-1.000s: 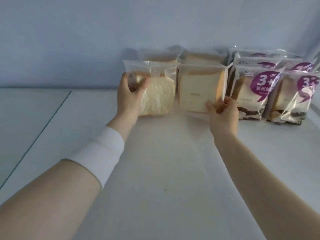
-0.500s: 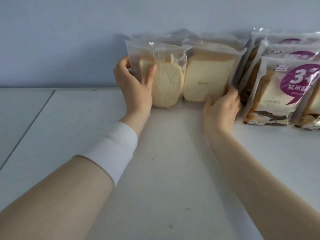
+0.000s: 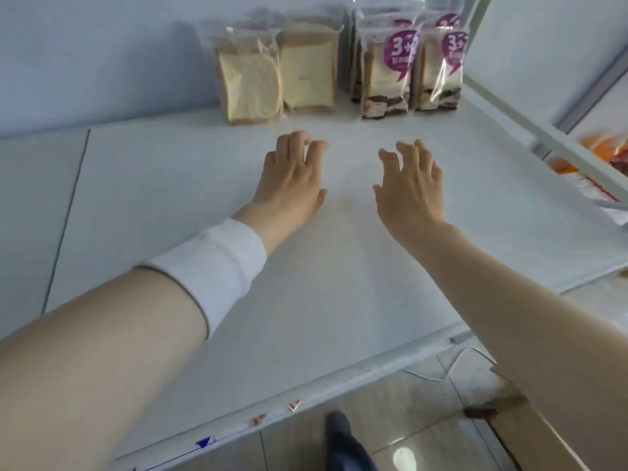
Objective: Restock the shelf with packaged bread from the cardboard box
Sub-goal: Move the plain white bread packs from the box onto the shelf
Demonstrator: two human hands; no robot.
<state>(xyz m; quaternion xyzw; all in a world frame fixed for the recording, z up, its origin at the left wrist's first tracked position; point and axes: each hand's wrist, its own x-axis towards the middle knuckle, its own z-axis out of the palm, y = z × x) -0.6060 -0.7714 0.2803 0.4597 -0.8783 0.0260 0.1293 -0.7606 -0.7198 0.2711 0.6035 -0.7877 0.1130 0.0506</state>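
Two clear bags of white sliced bread stand upright at the back of the white shelf: the left bag and the right bag, touching each other. Beside them stand purple-labelled bread packs in two rows. My left hand and my right hand hover palm-down over the shelf, well in front of the bags, fingers loosely spread and holding nothing. A corner of the cardboard box shows at the lower right, partly hidden by my right arm.
A white shelf rail runs diagonally at the right, with orange-and-red packets beyond it. The shelf's front edge carries small coloured markers. Below lie a tiled floor and a dark shoe.
Both hands have let go of the two white bread bags and drawn back toward me. The bags stay upright at the back wall. The view has tilted downward.
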